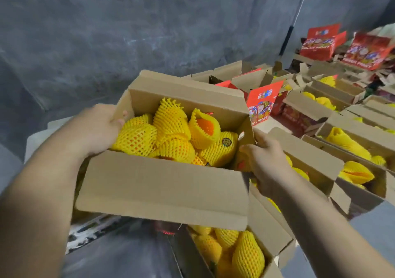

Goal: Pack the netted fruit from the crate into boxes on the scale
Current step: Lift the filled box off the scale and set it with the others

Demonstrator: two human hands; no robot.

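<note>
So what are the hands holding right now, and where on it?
Both hold the open cardboard box of netted fruit: left hand grips its left end wall, right hand its right end.

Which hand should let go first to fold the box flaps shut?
Probably the right hand. It only pinches the box at its end wall, while the left hand wraps over the other end and looks steadier.
</note>
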